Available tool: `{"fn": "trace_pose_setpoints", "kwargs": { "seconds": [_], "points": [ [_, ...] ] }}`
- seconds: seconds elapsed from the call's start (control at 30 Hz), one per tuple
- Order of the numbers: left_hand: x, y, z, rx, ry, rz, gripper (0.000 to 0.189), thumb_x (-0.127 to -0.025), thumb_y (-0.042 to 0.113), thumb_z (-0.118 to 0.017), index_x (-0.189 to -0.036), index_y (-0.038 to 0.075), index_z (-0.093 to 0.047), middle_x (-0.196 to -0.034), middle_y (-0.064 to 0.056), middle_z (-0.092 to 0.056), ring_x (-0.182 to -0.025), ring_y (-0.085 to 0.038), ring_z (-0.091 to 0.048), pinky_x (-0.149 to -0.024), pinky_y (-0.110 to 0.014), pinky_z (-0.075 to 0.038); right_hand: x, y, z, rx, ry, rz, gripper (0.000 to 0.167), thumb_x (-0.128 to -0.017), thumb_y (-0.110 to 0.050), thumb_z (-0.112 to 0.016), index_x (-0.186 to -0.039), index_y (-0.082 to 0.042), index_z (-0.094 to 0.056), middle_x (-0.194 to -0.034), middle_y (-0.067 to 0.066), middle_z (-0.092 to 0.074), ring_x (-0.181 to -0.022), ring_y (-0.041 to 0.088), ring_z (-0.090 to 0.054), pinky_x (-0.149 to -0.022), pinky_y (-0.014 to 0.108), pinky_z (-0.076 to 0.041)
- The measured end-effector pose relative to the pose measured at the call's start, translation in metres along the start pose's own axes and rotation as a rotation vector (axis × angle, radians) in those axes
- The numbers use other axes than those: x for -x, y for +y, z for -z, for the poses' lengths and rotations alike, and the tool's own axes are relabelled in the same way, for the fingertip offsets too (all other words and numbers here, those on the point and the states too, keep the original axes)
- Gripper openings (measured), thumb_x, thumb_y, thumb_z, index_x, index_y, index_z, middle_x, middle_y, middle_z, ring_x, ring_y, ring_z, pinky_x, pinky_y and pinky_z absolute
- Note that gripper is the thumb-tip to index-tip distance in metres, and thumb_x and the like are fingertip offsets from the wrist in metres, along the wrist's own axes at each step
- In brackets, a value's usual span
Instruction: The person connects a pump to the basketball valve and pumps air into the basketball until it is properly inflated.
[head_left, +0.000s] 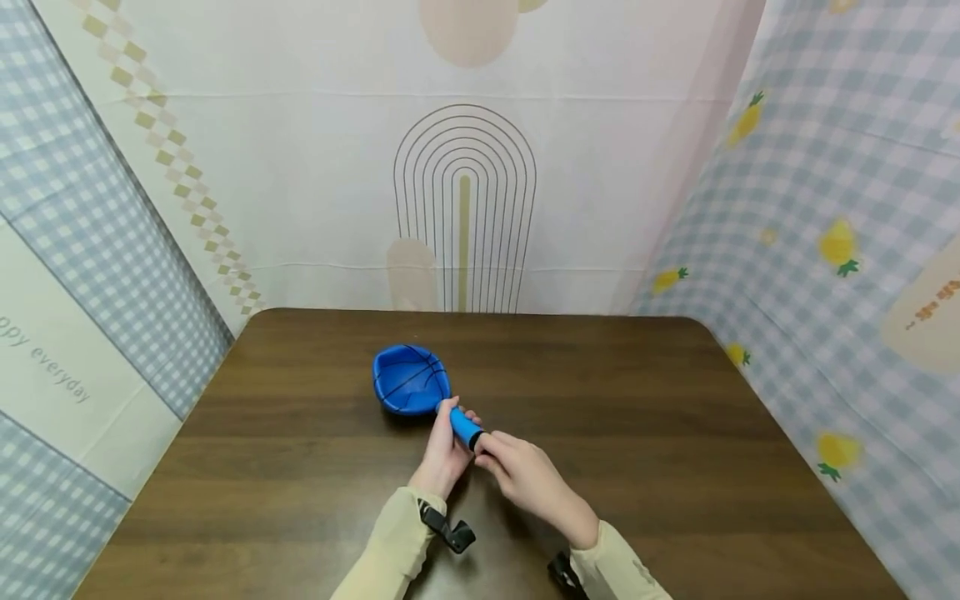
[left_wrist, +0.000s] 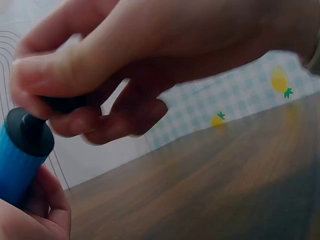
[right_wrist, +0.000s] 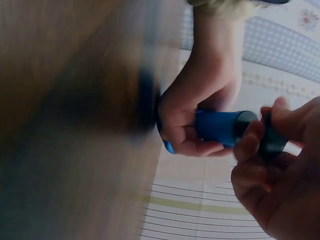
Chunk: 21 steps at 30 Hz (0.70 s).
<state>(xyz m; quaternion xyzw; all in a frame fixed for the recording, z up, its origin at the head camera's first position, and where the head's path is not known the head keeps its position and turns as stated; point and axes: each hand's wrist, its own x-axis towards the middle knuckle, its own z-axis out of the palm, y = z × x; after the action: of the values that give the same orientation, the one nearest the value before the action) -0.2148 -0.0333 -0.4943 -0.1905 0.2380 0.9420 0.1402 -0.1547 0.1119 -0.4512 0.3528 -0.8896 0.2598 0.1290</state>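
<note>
The blue pump, held over the table's middle, looks light, stiff and smooth; its barrel, gripped by the left hand, and black handle, pinched by the right hand, seem the best holds. Far-left, the dented blue ball looks soft and yielding.

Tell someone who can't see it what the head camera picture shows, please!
A person's left hand grips a bright blue, plastic-looking cylindrical pump while the right hand holds its near end. The far end points at a caved-in, rubbery-looking blue ball with black lines, over a dark brown wooden table.
</note>
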Motion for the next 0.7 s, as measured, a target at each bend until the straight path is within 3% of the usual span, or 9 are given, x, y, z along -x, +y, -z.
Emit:
{"fn": "trace_pose_setpoints", "kwargs": {
  "seconds": [0.17,0.33,0.57,0.7],
  "points": [
    [0.0,0.0,0.001,-0.007,0.008,-0.028,0.024,-0.1,0.029,-0.048,-0.083,0.013,-0.042,-0.072,0.003,-0.047,-0.065,-0.008,-0.048,-0.068,-0.02,-0.043,-0.006,0.006,-0.006,-0.087,-0.052,-0.031,0.003,-0.094,-0.019,-0.061,-0.093,-0.016,-0.061,-0.077,-0.006,-0.054,-0.063,0.001,-0.042,-0.059,0.015,-0.037],
    [-0.001,0.001,0.003,-0.02,-0.037,-0.049,0.026,-0.102,0.034,-0.045,-0.086,0.014,-0.042,-0.072,0.003,-0.048,-0.067,-0.01,-0.048,-0.072,-0.023,-0.042,0.001,0.005,-0.003,-0.171,-0.053,-0.141,0.002,-0.095,-0.016,-0.06,-0.093,-0.017,-0.061,-0.077,-0.008,-0.052,-0.062,0.0,-0.04,-0.058,0.016,-0.037],
    [-0.005,0.008,-0.002,0.002,-0.098,-0.053,0.028,-0.102,0.039,-0.043,-0.09,0.014,-0.042,-0.074,0.003,-0.052,-0.07,-0.011,-0.053,-0.077,-0.026,-0.046,0.024,0.0,0.016,-0.259,0.118,-0.205,0.015,-0.088,-0.006,-0.065,-0.095,-0.018,-0.058,-0.076,-0.011,-0.048,-0.06,-0.004,-0.041,-0.054,0.016,-0.041],
    [-0.007,0.011,-0.005,0.021,-0.098,-0.066,0.028,-0.103,0.04,-0.04,-0.093,0.014,-0.038,-0.076,0.002,-0.052,-0.074,-0.013,-0.056,-0.08,-0.028,-0.046,0.038,0.003,0.031,-0.242,0.229,-0.276,0.02,-0.09,-0.01,-0.067,-0.106,-0.015,-0.056,-0.07,-0.01,-0.044,-0.056,-0.004,-0.037,-0.048,0.017,-0.037]
  ]
}}
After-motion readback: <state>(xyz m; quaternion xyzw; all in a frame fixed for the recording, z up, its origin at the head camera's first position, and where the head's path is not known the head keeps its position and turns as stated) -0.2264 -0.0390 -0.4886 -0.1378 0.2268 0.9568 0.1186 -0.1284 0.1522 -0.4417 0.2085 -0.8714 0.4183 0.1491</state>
